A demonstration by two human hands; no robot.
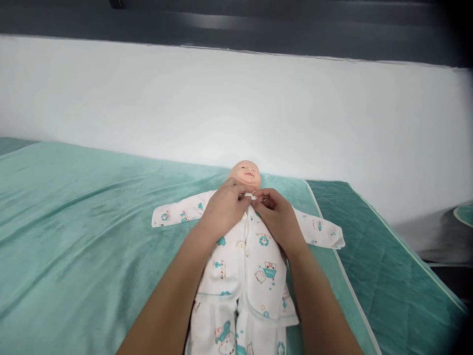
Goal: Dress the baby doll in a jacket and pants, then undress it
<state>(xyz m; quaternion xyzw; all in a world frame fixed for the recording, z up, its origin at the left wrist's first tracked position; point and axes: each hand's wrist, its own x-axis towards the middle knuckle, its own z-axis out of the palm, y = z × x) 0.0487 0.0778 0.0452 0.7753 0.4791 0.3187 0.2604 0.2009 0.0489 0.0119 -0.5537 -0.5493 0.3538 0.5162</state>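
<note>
A baby doll (247,170) lies on its back, dressed in a white printed baby shirt (266,268) and matching trousers (221,328). Both sleeves stretch out sideways. At the collar, my left hand (229,204) pinches the shirt's edge between thumb and fingers. Close beside it, my right hand (275,212) pinches the other side of the collar. The fingertips of both hands nearly meet just below the doll's chin. A pale button (241,244) shows on the shirt front, lower down. Whether a button lies between my fingers is hidden.
A light green blanket (92,236) with some folds lies under the doll. To the right is a darker green quilted cover (369,236). Behind the doll's head rises a white wall (221,108), with a dark band (258,29) above.
</note>
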